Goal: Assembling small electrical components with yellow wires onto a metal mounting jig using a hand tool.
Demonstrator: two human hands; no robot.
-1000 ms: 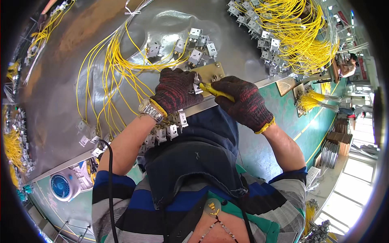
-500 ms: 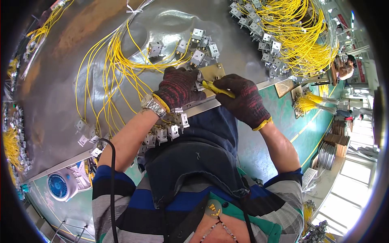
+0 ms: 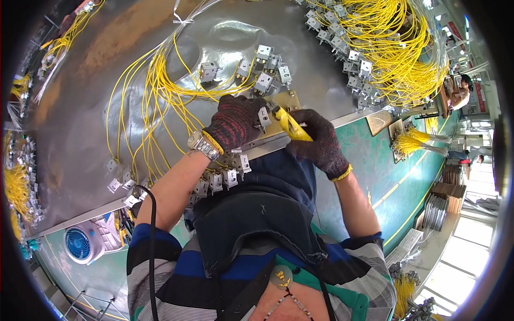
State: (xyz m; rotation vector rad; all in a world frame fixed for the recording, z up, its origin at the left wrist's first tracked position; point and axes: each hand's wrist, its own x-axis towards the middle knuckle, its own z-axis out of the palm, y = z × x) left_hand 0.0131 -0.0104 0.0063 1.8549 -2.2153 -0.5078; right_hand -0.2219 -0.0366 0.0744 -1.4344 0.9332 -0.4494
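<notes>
My left hand (image 3: 238, 122), in a dark red-and-black knit glove, is closed on a small silver metal housing (image 3: 263, 118) by the table's front edge. In my gloved right hand (image 3: 320, 143) is a yellow hand tool (image 3: 292, 127) with a dark tip; its exact kind is unclear. The tip points up and left, a short way from the housing. Beneath and beyond the hands lies a brass-coloured plate (image 3: 288, 100) with bolts. Yellow wires (image 3: 160, 88) fan out left of my left hand, and several wired housings (image 3: 229, 177) hang at the edge below my wrist.
More loose housings (image 3: 263, 83) lie on the metal table (image 3: 91, 139) beyond my hands. A large heap of yellow wires (image 3: 404, 59) with housings stands at the back right. A blue-white fan (image 3: 79, 243) sits lower left. Another person (image 3: 461, 93) is at the far right.
My right hand has moved down a little and turned, swinging the yellow tool's tip off the housing. The housing in my left hand now shows its flat face.
</notes>
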